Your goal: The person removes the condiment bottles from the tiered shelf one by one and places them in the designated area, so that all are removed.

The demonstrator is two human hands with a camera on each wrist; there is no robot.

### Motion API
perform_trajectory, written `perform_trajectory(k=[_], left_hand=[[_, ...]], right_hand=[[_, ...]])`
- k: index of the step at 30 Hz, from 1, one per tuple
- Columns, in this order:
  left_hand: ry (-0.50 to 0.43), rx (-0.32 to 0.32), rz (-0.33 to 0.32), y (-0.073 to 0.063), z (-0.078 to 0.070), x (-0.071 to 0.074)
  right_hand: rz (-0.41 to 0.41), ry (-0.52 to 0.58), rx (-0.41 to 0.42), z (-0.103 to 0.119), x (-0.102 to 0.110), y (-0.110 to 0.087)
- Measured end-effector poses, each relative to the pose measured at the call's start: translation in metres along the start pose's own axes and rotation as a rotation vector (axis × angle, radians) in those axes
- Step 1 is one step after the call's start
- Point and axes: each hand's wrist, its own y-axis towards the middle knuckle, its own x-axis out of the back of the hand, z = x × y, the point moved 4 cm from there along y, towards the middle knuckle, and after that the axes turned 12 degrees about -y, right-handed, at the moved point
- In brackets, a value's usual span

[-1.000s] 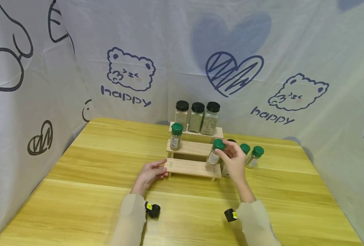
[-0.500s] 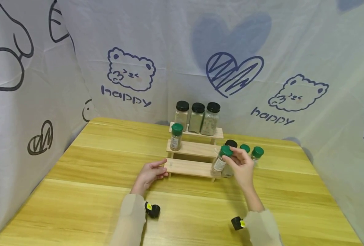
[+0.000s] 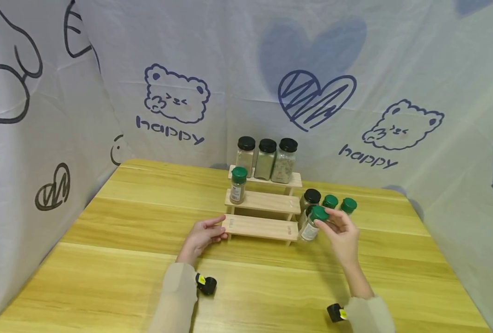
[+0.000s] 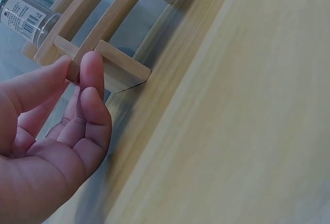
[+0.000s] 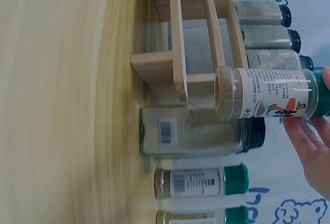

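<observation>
My right hand holds a small spice jar by its green cap, thumb and fingertips around it. The jar tilts a little, beside the right end of the three-step wooden rack. Close up in the right wrist view, the held jar has a white printed label and brown contents in its base. At the bottom step's left end, my left hand pinches the board between thumb and index finger. Another green-capped jar stands at the middle step's left.
Three black-capped jars stand along the top step. Right of the rack, a black-capped jar and two green-capped jars stand on the wooden table. A printed cloth hangs behind.
My right hand has carried the green-capped jar rightward and toward me, from over the bottom step's right end to beside the rack. The left hand has stayed at the rack.
</observation>
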Motion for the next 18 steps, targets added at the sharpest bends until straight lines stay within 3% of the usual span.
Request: perform_trajectory(k=[3, 6, 10, 18], left_hand=[[0.001, 0.001, -0.005, 0.000, 0.000, 0.000], [-0.002, 0.005, -0.009, 0.000, 0.001, 0.001], [-0.006, 0.004, -0.011, 0.000, 0.001, 0.001], [-0.005, 0.000, -0.011, 0.000, 0.001, 0.001]], right_hand=[[0.005, 0.011, 0.011, -0.035, 0.016, -0.006], [-0.013, -0.067, -0.018, -0.076, 0.034, -0.014], [-0.058, -0.117, -0.083, -0.107, 0.053, -0.018], [-0.067, -0.178, -0.114, -0.117, 0.071, -0.015]])
